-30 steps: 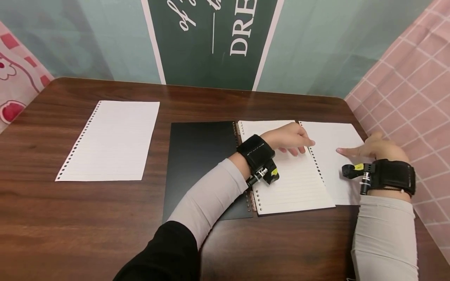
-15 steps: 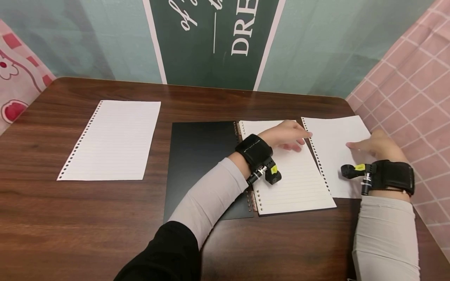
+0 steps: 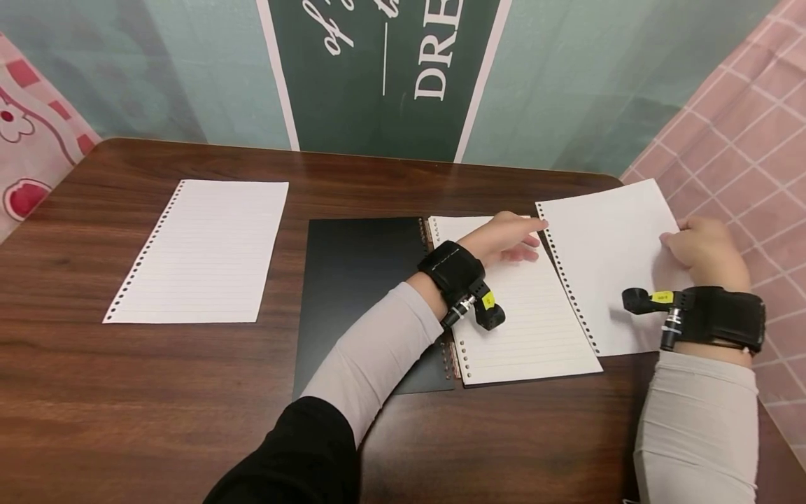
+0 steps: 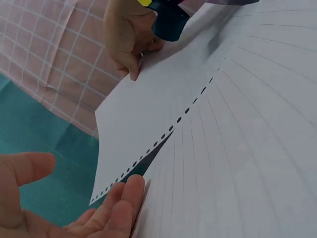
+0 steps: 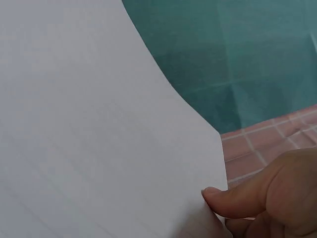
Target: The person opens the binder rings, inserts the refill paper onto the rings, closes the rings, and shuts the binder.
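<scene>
Pinching the loose sheet (image 3: 607, 266) at its right edge, the right hand (image 3: 708, 252) lifts it at frame right, long axis running up-frame; the left hand (image 3: 504, 238), fingers relaxed, rests on the notebook (image 3: 522, 329) beside its punched edge.

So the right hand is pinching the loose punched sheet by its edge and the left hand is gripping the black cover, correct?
Not quite. The left hand rests on the notebook's lined page, fingertips by the loose punched sheet; the head view shows it. The right hand does pinch the sheet's edge.

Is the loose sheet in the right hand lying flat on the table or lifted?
Lifted. The right hand pinches the loose sheet at its far edge, which curves up above the table; the near edge stays low.
</scene>
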{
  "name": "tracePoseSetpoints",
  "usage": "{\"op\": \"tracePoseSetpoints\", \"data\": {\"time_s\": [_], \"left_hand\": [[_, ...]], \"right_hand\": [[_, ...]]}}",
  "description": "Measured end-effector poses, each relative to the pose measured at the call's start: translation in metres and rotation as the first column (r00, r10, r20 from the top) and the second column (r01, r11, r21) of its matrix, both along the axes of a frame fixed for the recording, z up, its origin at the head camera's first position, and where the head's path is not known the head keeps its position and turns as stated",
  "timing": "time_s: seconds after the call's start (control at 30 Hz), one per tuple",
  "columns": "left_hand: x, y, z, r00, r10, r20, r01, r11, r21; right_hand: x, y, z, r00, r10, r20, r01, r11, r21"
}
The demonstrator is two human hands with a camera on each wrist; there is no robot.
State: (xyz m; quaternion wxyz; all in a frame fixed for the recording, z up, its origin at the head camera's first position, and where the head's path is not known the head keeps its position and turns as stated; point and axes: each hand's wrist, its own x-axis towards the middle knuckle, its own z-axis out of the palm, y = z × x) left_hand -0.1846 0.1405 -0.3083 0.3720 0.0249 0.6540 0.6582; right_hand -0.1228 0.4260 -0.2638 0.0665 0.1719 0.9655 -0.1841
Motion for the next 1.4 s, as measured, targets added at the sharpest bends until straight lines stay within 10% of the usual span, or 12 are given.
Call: {"op": "tracePoseSetpoints", "data": {"time_s": [0.3, 0.77, 1.4], "left_hand": [[0.003, -0.003, -0.002, 0.999, -0.009, 0.035, 0.007, 0.999, 0.043], [0.012, -0.002, -0.007, 0.975, -0.22, 0.002, 0.217, 0.965, 0.148], [0.013, 0.001, -0.004, 0.992, -0.123, -0.005, 0.123, 0.982, 0.143]], "right_hand": [[0.001, -0.007, 0.013, 0.997, -0.071, -0.043, 0.068, 0.995, -0.076], [-0.001, -0.021, 0.027, 0.992, -0.106, -0.066, 0.092, 0.978, -0.187], [0.003, -0.018, 0.036, 0.999, -0.032, -0.017, 0.027, 0.969, -0.245]]}}
